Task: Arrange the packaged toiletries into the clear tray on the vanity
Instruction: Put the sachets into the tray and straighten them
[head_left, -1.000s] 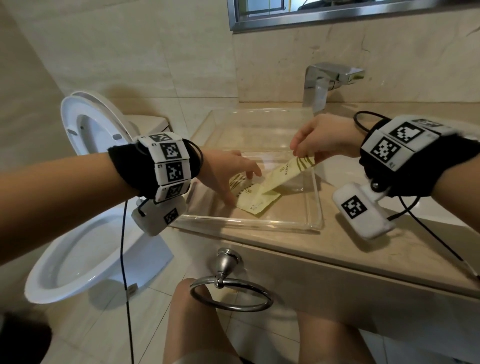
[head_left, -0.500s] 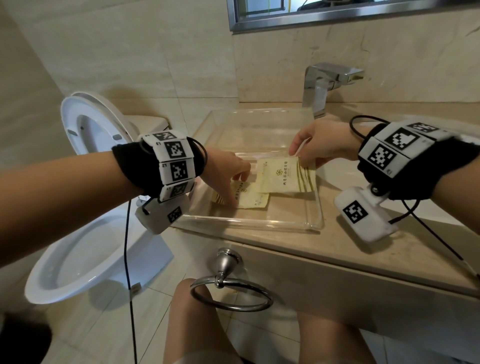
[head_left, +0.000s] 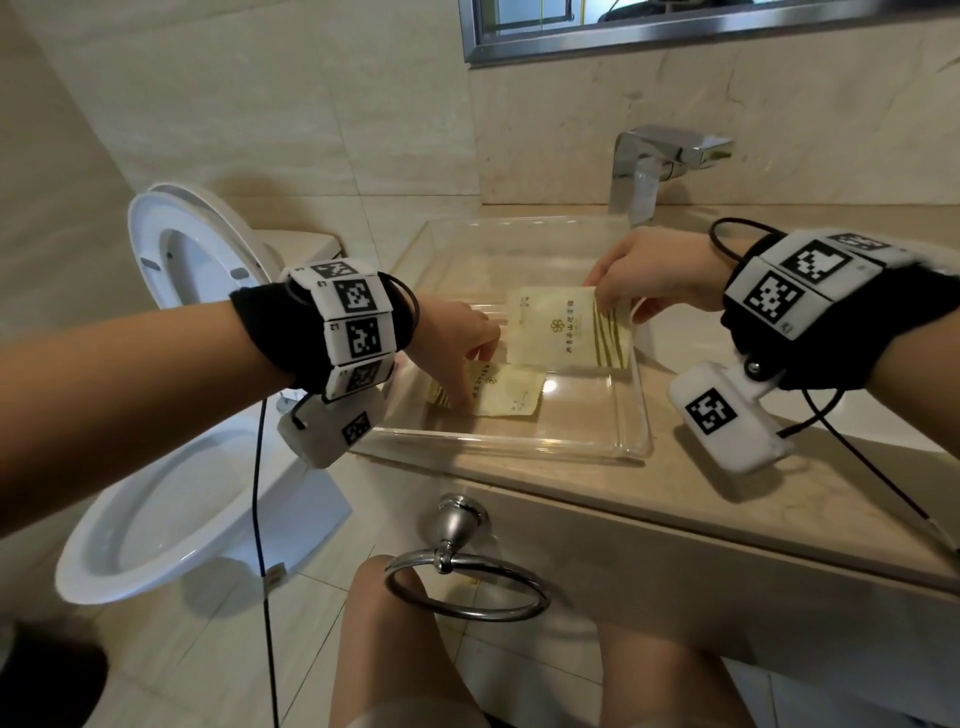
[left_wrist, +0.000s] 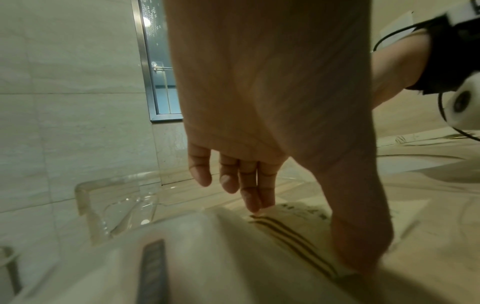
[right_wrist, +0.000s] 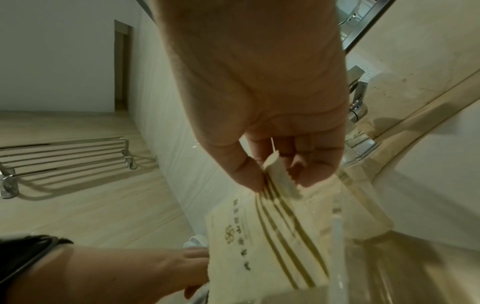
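A clear tray (head_left: 519, 447) sits on the beige vanity top (head_left: 675, 519). A cream packet with gold stripes (head_left: 506, 397) lies flat on the tray's left side. My left hand (head_left: 467, 379) presses on it with straight fingers (left_wrist: 255, 197) and the thumb, which the left wrist view shows on that flat packet (left_wrist: 293, 230). My right hand (head_left: 613, 306) pinches the upper right corner of a second cream packet (head_left: 566, 335) and holds it tilted over the tray's middle, overlapping the first. The right wrist view shows the thumb and fingers (right_wrist: 249, 174) closed on this second packet (right_wrist: 265, 246).
A chrome faucet (head_left: 660, 161) stands behind the tray, under a mirror (head_left: 675, 26). A white basin edge (head_left: 883, 421) lies to the right. An open toilet (head_left: 171, 467) is on the left. A towel ring (head_left: 467, 587) hangs from the vanity front, above my knees.
My right hand has turned its packet from edge-on to face-up over the tray. My left hand has slid the lower packet toward the tray's left side.
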